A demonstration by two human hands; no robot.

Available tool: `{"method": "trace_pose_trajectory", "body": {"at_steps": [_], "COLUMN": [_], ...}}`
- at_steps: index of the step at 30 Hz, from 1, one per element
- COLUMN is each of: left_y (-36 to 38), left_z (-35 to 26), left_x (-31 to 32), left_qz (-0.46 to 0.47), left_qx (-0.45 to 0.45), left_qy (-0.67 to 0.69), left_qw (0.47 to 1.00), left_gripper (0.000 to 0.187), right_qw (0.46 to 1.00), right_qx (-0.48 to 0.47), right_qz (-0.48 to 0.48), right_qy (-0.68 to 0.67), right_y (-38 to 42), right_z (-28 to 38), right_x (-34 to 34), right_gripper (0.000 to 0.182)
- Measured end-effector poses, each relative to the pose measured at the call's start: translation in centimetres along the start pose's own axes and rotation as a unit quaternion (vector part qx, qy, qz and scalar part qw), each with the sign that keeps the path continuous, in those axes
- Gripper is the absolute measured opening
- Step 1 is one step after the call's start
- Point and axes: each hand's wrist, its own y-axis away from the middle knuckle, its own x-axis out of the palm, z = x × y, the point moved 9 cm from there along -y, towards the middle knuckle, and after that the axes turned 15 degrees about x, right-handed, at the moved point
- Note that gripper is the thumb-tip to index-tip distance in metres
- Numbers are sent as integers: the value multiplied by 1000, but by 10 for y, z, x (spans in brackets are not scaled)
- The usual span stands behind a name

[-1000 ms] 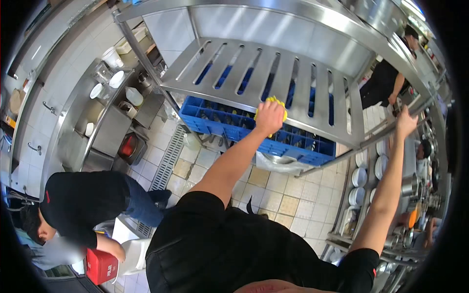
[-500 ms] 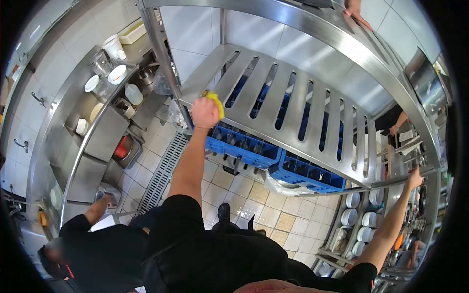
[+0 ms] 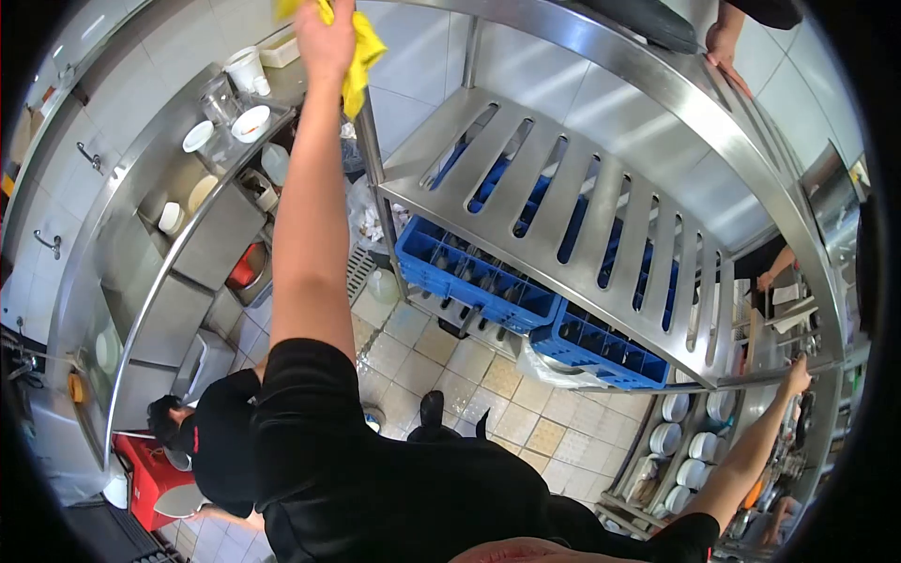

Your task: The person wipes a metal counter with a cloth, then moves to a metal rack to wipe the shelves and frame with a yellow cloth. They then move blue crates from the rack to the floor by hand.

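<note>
My left hand is raised at the top left, closed on a yellow cloth that hangs from its fingers. It is close to the front left post of a steel rack. Below and to the right lies the rack's slotted steel shelf. Far to the right, my right hand is closed round the shelf's edge or the post there; the exact grip is too small to make out. Two blue compartment crates stand beneath the shelf, with dark glass-like items inside.
A co-worker bends at the lower left beside a red box. Another person's hand rests on the upper shelf. Stacked white dishes stand at the lower right. A steel counter with bowls runs along the left.
My left hand has moved up and left from the slotted shelf with the yellow cloth. My right hand stays at the right end. The co-worker at left has shifted, revealing the red box.
</note>
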Motion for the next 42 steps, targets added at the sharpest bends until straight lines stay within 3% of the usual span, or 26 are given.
{"method": "trace_pose_trajectory", "body": {"at_steps": [1,3,6,10,11,14,16,18,20,22,24,26,28,30,31,32,33,35,36,38,40,41,42], "left_y": [2,25,113,277,306,345,341,344,346,432,492,555,587,594,589,590,593,555,548,533,435,385,383], "left_z": [-3,-12,-3,22,26,33,31,27,21,56,48,15,-19,-63,-90,-109,-127,-205,-228,-270,-343,-379,-366], "left_x": [-1,-9,-10,-9,-12,-22,-21,-24,-28,-28,-28,-23,-36,-39,-47,-51,-52,-58,-54,-36,-21,-16,4], "left_qz": [23,68,17,147,154,178,190,190,179,198,368,542,428,396,348,321,294,246,222,164,192,181,246], "left_qx": [-55,-163,-106,-256,-272,-297,-298,-284,-283,-401,-426,-331,-373,-375,-443,-441,-438,-543,-564,-597,-524,-502,-396], "left_qy": [13,43,-21,-54,-51,-44,-42,-48,-65,-112,-148,-116,-130,-106,-59,-28,5,160,246,407,472,460,413], "left_qw": [998,983,994,954,948,937,934,939,940,888,813,763,813,831,824,838,850,787,757,672,682,710,782], "left_gripper": [43,48,52,53,53,53,53,49,49,58,66,47,42,42,43,44,45,41,39,35,31,33,33], "right_qw": [998,999,997,996,998,991,979,990,994,996,988,986,988,966,981,991,986,982,983,984,989,993,990], "right_qx": [-2,20,65,75,30,49,-3,-42,0,12,-46,-54,-21,-125,-91,-56,-100,-133,-113,-98,-86,-39,-55], "right_qz": [-25,-43,-28,-21,-58,-98,-150,-83,-62,-52,-111,-119,-151,-217,-169,-123,-134,-134,-139,-139,-53,-62,-26], "right_qy": [-57,16,22,-43,21,74,138,107,84,72,99,104,33,68,23,-24,13,-24,-39,-50,-112,-89,-125], "right_y": [5,13,37,29,48,41,31,-8,20,28,27,15,39,49,64,80,82,102,87,126,94,121,124], "right_z": [2,10,16,9,31,27,29,6,17,22,23,14,21,33,39,50,55,67,50,79,49,68,72], "right_x": [-1,-5,-5,0,-8,-14,-20,-9,-9,-8,-13,-10,-13,-17,-16,-13,-12,-16,-12,-24,-2,-16,-16], "right_gripper": [41,40,40,45,50,56,55,53,50,46,48,53,51,42,39,36,35,34,39,51,52,44,50]}}
